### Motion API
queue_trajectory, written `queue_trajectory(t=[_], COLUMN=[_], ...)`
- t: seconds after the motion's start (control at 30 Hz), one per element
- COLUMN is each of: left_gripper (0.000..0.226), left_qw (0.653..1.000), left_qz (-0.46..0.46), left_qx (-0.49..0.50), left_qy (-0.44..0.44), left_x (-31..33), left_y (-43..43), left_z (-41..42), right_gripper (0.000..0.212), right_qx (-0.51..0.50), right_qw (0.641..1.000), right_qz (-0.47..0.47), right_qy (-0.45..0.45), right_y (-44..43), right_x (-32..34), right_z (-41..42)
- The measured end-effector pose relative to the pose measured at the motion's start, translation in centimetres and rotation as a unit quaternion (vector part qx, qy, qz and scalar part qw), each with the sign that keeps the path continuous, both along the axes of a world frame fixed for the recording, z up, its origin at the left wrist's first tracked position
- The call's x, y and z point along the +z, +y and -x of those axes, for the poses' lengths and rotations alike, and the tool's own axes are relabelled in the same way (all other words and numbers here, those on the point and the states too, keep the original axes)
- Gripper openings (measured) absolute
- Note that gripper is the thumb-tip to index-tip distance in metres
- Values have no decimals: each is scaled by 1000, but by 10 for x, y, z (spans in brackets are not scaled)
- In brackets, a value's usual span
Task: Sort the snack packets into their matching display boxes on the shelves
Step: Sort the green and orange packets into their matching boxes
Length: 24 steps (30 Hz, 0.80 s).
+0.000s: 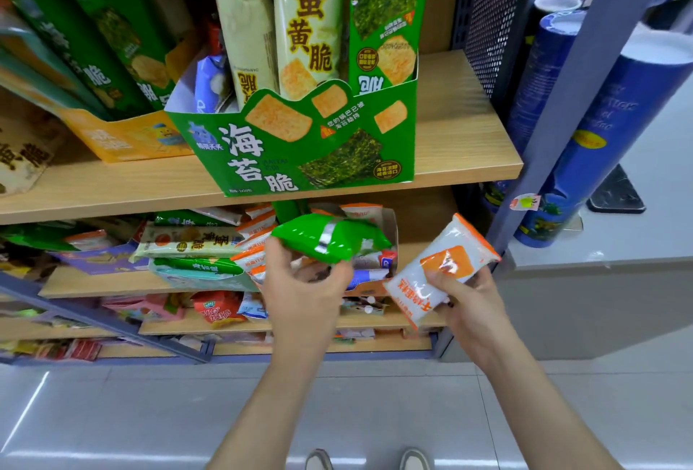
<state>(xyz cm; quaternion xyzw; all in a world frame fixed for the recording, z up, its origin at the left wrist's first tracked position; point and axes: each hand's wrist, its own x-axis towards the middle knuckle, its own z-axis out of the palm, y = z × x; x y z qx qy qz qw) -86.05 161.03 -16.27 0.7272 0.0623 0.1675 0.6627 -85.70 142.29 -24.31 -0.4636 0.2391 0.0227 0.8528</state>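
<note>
My left hand (300, 282) grips a shiny green snack packet (330, 237) in front of the lower shelf. My right hand (468, 297) holds a white and orange snack packet (438, 267) to the right of it. Directly above, on the wooden upper shelf (468, 132), stands a green display box (300, 147) holding two cream packets (300, 27), one green packet (382, 19) and a blue packet (210, 83). A yellow display box (123, 139) with green packets stands to its left. Behind my hands, an open box (392, 229) holds several white and orange packets.
The lower shelves (112, 285) carry mixed packets in loose piles. A grey shelf upright (555, 124) and a perforated metal panel (487, 19) bound the right side. Tall blue tubes (600, 147) stand beyond on a grey counter (637, 237). My shoes show at the bottom on the tiled floor (112, 413).
</note>
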Motion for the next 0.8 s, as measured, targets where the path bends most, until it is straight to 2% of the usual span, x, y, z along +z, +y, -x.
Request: queue_trajectory(t=[0.1,0.2,0.37,0.47,0.67,0.8], left_gripper=[43,41,46,51,50,46], left_qw=[1000,1000,999,999,1000,1000], left_qz=[3,13,3,-9,-19,0], left_qx=[12,21,33,30,21,19], left_qy=[-8,8,-14,-12,-3,2], left_x=[0,-3,-1,-2,-2,-1], left_y=[24,33,38,42,45,46], left_z=[15,22,30,31,31,27], right_gripper=[64,61,67,60,53,57], right_qx=[-20,-4,14,48,124,123], right_qw=[998,994,968,942,904,906], right_qz=[-3,28,207,295,388,399], right_qy=[-64,-106,-142,-152,-128,-65], right_y=[-3,7,31,37,42,41], right_x=[13,24,30,25,18,22], right_z=[-7,-18,-40,-54,-68,-75])
